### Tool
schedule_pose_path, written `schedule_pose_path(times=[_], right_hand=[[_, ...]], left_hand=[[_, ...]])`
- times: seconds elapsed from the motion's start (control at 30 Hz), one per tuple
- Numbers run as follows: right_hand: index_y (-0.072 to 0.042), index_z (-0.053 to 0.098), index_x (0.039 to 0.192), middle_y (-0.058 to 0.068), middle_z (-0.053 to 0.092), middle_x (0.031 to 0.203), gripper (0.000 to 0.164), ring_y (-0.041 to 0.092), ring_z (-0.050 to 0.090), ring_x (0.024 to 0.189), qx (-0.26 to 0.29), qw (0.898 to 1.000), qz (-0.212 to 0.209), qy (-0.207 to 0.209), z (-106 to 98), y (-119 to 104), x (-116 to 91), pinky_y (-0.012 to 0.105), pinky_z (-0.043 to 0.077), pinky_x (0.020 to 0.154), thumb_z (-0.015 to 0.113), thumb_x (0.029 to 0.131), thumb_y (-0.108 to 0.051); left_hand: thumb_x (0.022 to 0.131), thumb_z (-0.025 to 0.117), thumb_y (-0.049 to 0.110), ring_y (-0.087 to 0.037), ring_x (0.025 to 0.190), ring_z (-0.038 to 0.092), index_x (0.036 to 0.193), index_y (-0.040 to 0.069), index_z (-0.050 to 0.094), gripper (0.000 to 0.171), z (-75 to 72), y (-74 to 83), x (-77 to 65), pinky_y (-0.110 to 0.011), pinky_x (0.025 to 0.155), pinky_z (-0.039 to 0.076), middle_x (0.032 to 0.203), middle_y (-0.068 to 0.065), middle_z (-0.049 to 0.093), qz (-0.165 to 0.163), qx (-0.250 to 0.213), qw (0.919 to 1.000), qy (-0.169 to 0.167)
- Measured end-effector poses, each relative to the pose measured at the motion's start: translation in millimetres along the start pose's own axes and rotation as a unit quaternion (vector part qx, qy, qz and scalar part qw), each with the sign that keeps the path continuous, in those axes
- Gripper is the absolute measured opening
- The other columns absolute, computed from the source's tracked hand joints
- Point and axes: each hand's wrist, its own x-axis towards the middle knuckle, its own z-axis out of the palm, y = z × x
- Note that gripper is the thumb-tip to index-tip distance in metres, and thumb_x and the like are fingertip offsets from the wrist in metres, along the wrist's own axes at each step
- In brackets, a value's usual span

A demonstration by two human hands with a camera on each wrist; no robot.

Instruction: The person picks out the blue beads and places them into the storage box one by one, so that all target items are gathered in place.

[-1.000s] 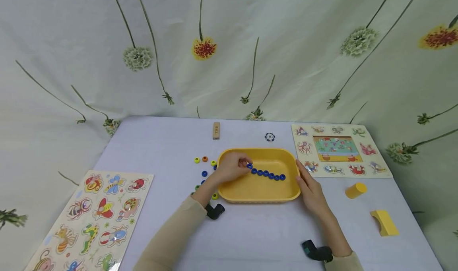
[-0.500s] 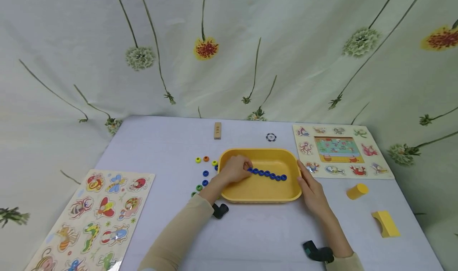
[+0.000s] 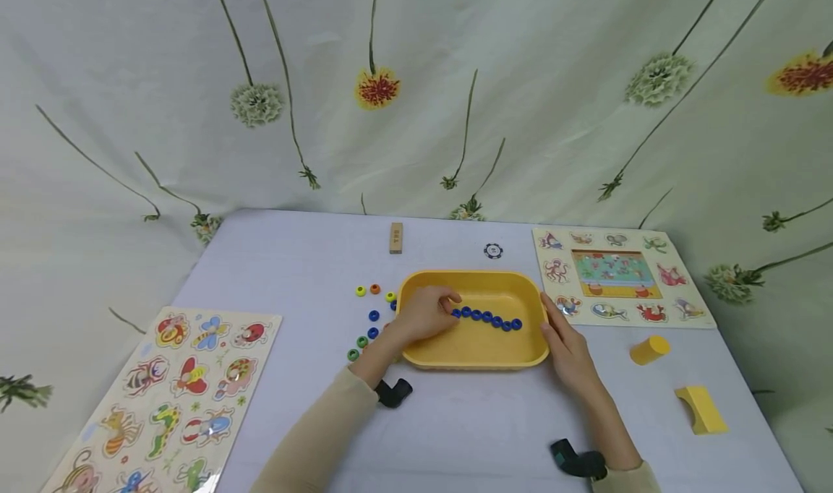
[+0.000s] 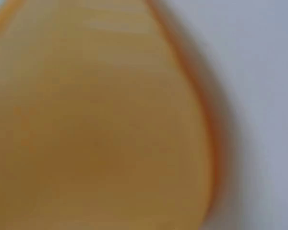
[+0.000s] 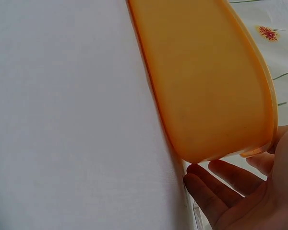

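Note:
A yellow plastic tray (image 3: pixel 468 356) lies at the middle of the table. Inside it several blue beads (image 3: pixel 487 316) form a slightly sloping row. At the row's left end, my left hand (image 3: pixel 426 314) reaches over the tray's side and pinches the end blue bead (image 3: pixel 457 314), which its fingertips partly cover. My right hand (image 3: pixel 567 345) rests its fingers against the tray's right end, close to the rim. In the right wrist view, the fingers (image 5: pixel 230 179) lie fairly straight along the tray's outer wall. The left wrist view shows only the tray's blurred outer side.
Loose yellow, orange, blue and green beads (image 3: pixel 373 316) lie left of the tray. Behind it are a small wooden block (image 3: pixel 395 238) and a poker chip (image 3: pixel 493 251). Picture boards (image 3: pixel 260 327) (image 3: pixel 553 316) flank the work, with a yellow cylinder (image 3: pixel 648 350) and arch block (image 3: pixel 703 410) at right.
My left hand has lowered the end blue bead from above the row's left end into line beside the others. My right hand has stayed at the tray's right end.

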Motion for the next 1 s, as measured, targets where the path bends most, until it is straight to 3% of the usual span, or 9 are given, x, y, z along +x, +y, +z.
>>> schedule_pose_path(times=[0.1, 0.2, 0.33, 0.47, 0.63, 0.7, 0.9, 1.0], right_hand=[[-0.032, 0.021, 0.14, -0.001, 0.026, 0.144, 0.045, 0.023, 0.027, 0.131, 0.001, 1.0, -0.003, -0.001, 0, -1, 0, 0.042, 0.027, 0.101, 0.033, 0.096, -0.029], [-0.032, 0.021, 0.14, -0.001, 0.026, 0.145, 0.045, 0.024, 0.027, 0.131, 0.001, 1.0, -0.004, -0.002, 0, -1, 1, 0.044, 0.027, 0.101, 0.033, 0.096, -0.029], [-0.034, 0.02, 0.14, -0.001, 0.027, 0.144, 0.046, 0.023, 0.027, 0.131, 0.001, 1.0, -0.001, 0.001, -1, 1, 1, 0.043, 0.027, 0.102, 0.033, 0.096, -0.029], [-0.033, 0.021, 0.14, 0.0, 0.028, 0.144, 0.046, 0.023, 0.027, 0.131, 0.003, 1.0, 0.0, 0.002, -1, 3, 0, 0.043, 0.027, 0.101, 0.034, 0.096, -0.029], [-0.035, 0.021, 0.14, 0.001, 0.028, 0.144, 0.046, 0.023, 0.027, 0.131, 0.005, 1.0, 0.001, 0.001, -1, 2, -1, 0.043, 0.027, 0.101, 0.033, 0.096, -0.03], [-0.035, 0.02, 0.139, 0.001, 0.028, 0.144, 0.046, 0.023, 0.027, 0.131, 0.005, 1.0, 0.002, 0.0, -1, 2, -2, 0.043, 0.027, 0.101, 0.033, 0.096, -0.03], [-0.033, 0.021, 0.14, -0.002, 0.027, 0.144, 0.045, 0.021, 0.027, 0.131, 0.002, 1.0, -0.003, 0.003, -1, 1, -1, 0.041, 0.027, 0.101, 0.033, 0.096, -0.029], [-0.033, 0.021, 0.14, -0.003, 0.027, 0.144, 0.045, 0.022, 0.027, 0.131, 0.0, 1.0, -0.005, 0.003, 0, 1, 0, 0.041, 0.027, 0.102, 0.033, 0.096, -0.029]], left_hand=[[0.076, 0.069, 0.02, -0.013, 0.069, 0.051, 0.104, 0.014, 0.061, 0.03, -16.5, -0.9, -18.4, -0.024, 0.059, 0.044, 0.079, 0.003, 0.055, 0.018, -0.045, 0.9981, 0.037], [0.076, 0.069, 0.021, -0.013, 0.072, 0.052, 0.105, 0.015, 0.062, 0.03, -38.8, -11.1, -37.5, -0.024, 0.061, 0.046, 0.083, 0.002, 0.058, 0.042, -0.074, 0.9917, 0.096], [0.076, 0.07, 0.022, -0.014, 0.072, 0.052, 0.105, 0.016, 0.061, 0.031, -64.2, -41.5, -54.8, -0.021, 0.063, 0.046, 0.085, -0.002, 0.059, 0.047, -0.097, 0.979, 0.173], [0.076, 0.069, 0.022, -0.016, 0.073, 0.051, 0.107, 0.014, 0.061, 0.033, -74.7, -75.6, -64.6, -0.021, 0.063, 0.044, 0.085, -0.003, 0.057, 0.02, -0.105, 0.9714, 0.212], [0.078, 0.066, 0.03, -0.01, 0.073, 0.049, 0.111, 0.012, 0.059, 0.038, -69.1, -117.3, -64.5, -0.019, 0.06, 0.042, 0.085, 0.003, 0.055, 0.0, -0.085, 0.9725, 0.217], [0.078, 0.066, 0.033, -0.009, 0.072, 0.05, 0.111, 0.013, 0.059, 0.039, -66.8, -125.1, -64.2, -0.019, 0.059, 0.042, 0.085, 0.003, 0.055, -0.012, -0.09, 0.973, 0.212], [0.075, 0.07, 0.024, -0.018, 0.074, 0.051, 0.107, 0.013, 0.061, 0.035, -63.1, -122.0, -65.3, -0.022, 0.061, 0.043, 0.085, -0.004, 0.057, -0.049, -0.131, 0.9738, 0.179], [0.074, 0.071, 0.025, -0.017, 0.072, 0.05, 0.105, 0.015, 0.062, 0.033, -57.8, -125.6, -63.6, -0.022, 0.061, 0.043, 0.084, -0.002, 0.057, -0.061, -0.107, 0.9792, 0.161]])
